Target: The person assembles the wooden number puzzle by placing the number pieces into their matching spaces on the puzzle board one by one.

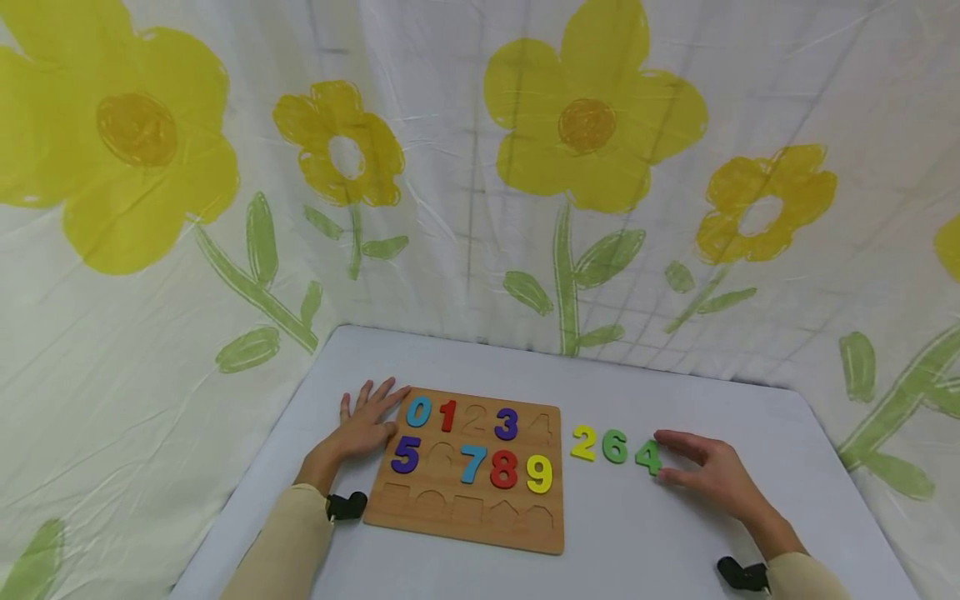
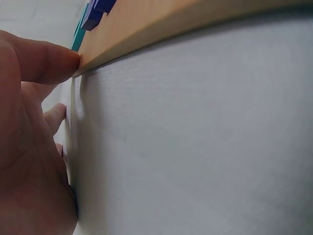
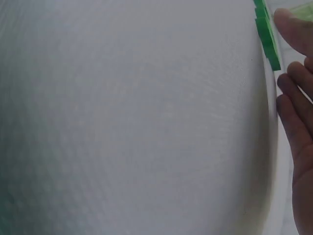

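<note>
A wooden number puzzle board [image 1: 480,492] lies on the table with coloured numbers set in its upper two rows. My left hand [image 1: 363,427] rests at the board's left edge, fingers spread; its thumb [image 2: 51,62] touches the edge in the left wrist view. To the right of the board, a yellow number 2 [image 1: 583,442], a green number 6 [image 1: 615,447] and a green number 4 [image 1: 648,457] lie in a row. My right hand [image 1: 712,473] is beside the 4, thumb and index finger apart at its right side.
The white table [image 1: 630,533] runs back to a hanging curtain [image 1: 450,250] printed with yellow flowers. On the board, the recesses for 2, 4 and 6 and the bottom-row shapes are bare. Dark wrist cameras [image 1: 742,574] sit at both sleeves.
</note>
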Motion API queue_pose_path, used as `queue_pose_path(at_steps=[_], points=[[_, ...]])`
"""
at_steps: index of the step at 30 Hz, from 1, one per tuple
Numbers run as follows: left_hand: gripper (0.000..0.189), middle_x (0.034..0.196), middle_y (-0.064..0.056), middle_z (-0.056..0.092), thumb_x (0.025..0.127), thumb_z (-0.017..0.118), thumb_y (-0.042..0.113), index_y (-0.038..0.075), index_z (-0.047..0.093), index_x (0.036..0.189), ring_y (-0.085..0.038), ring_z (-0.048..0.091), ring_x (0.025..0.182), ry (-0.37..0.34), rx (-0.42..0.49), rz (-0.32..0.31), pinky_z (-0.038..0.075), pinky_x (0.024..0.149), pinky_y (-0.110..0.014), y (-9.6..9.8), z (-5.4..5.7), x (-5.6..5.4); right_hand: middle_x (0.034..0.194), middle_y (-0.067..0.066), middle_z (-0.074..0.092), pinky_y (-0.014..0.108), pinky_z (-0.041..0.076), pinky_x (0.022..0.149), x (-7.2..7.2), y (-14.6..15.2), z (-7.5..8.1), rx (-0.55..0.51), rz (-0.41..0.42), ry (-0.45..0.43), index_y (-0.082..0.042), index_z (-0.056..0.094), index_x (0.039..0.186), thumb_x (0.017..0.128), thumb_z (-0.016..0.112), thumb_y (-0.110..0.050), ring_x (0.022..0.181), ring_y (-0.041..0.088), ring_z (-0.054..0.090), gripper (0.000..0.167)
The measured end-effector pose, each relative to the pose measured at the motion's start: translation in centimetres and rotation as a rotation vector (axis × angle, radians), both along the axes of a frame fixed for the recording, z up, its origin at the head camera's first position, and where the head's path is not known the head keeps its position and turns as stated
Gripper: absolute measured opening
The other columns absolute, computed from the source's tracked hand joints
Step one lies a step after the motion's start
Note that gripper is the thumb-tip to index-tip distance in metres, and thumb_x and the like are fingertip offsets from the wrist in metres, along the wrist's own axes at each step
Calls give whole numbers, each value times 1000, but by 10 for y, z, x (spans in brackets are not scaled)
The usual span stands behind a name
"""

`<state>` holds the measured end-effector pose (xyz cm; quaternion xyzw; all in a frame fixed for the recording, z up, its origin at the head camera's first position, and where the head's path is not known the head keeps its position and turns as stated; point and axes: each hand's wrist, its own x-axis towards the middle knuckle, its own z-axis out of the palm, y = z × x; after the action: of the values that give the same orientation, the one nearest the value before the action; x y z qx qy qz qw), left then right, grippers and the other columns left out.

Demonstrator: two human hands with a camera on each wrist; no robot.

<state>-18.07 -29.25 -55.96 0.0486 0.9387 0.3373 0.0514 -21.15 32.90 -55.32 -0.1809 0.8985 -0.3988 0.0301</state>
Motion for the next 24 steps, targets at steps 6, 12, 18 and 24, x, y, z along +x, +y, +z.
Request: queue_pose_path(at_steps=[6,12,18,24], points=[[72,181,-23,21,97,56,18,16,45,168,-57,-5,166,11,11,1,-21,123,-77,-1,-3,-1,139,8,77,1,44,101,-3,-3,-7,32,11,57,-12,75,140,81,98,-33,124,-19,59,67],[72,182,-23,20,98,55,17,13,42,169,-56,-5,167,8,-25,12,-21,124,-77,-2,-11,-4,137,6,78,-1,42,100,-2,-5,-8,90,-3,99,-12,77,138,80,99,-29,124,-19,57,64],[72,181,-24,21,98,57,15,12,42,169,-57,-4,166,20,-24,11,-21,123,-78,-4,-14,-6,139,4,78,0,41,101,1,-7,-6,140,-21,98,-16,77,139,82,98,-30,128,-13,59,63],[74,182,-23,20,97,55,16,13,41,169,-55,-4,167,6,-21,8,-20,124,-76,-1,-7,-3,138,2,78,1,41,101,3,-9,-3,155,-37,95,-16,77,138,83,97,-31,130,-6,63,61]])
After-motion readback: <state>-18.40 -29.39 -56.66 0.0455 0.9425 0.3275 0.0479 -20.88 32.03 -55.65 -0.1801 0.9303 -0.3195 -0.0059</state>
